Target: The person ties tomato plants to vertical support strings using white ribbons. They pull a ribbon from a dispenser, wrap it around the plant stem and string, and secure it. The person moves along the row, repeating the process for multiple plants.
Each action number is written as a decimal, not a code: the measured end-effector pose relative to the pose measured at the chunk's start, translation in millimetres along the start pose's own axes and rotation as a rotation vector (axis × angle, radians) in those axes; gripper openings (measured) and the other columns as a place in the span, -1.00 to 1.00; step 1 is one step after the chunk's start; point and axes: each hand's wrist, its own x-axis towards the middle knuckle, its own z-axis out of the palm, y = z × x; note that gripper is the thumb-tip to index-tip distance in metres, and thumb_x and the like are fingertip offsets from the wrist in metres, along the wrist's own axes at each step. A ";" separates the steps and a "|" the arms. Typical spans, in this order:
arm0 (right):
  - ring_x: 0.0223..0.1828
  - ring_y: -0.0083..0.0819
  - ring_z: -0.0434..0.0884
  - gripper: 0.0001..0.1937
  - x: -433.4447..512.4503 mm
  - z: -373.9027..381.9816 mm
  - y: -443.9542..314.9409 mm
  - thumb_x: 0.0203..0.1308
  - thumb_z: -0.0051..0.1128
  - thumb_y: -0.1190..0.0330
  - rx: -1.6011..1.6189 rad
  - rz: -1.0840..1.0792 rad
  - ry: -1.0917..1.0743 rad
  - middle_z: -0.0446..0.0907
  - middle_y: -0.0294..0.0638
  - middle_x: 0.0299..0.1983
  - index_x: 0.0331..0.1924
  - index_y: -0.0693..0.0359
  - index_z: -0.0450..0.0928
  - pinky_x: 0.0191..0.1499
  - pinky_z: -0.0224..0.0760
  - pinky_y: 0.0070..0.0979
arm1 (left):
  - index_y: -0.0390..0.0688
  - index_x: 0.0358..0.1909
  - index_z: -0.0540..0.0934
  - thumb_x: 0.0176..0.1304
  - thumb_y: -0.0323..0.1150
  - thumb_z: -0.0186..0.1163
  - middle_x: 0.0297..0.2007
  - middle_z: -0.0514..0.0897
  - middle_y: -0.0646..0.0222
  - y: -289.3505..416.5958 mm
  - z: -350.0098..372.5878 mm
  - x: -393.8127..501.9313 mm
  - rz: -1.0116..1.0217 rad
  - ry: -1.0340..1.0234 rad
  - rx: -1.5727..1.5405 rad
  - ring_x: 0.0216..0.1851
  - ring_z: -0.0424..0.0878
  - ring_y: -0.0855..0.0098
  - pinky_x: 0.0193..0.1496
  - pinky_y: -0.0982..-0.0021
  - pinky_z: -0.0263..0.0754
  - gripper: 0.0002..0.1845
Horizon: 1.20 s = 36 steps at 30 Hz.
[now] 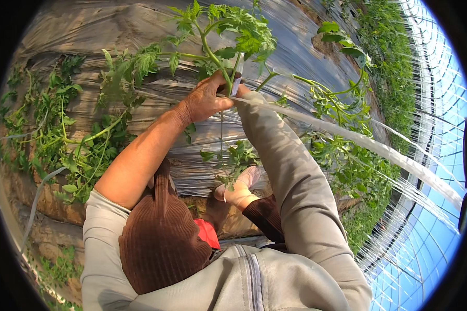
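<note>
My left hand (208,98) is closed around the lower green stem (214,58) of a leafy tomato plant, its thumb in front. Close against it on the right is my right hand (242,90), mostly hidden behind its sleeve and the stem; its grip is not clear. A white plastic twine (334,128) runs from between the hands, over my right sleeve, to the far right. A pale strip (236,83) shows upright between the hands beside the stem. Below them a thin strand hangs over the plastic mulch film (202,155).
More tomato plants (89,144) sprawl at left, and others (338,151) stand at right with twines. My foot (243,186) rests near a small leafy shoot (237,155). Something red (207,233) lies by my corduroy-clad knee (159,233). Greenhouse framing (420,233) rises at right.
</note>
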 end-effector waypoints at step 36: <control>-0.37 -0.13 0.65 -0.48 -192.4 159.6 -41.5 -0.07 0.49 0.03 -1.995 -0.696 0.669 0.64 0.00 -0.36 -0.27 0.32 0.53 -0.28 0.51 -0.31 | -0.27 -0.07 0.44 0.29 -0.29 0.06 -0.26 0.63 0.02 37.3 90.8 -4.8 0.095 -0.042 0.476 -0.07 0.58 -0.07 0.26 -0.37 0.11 -0.72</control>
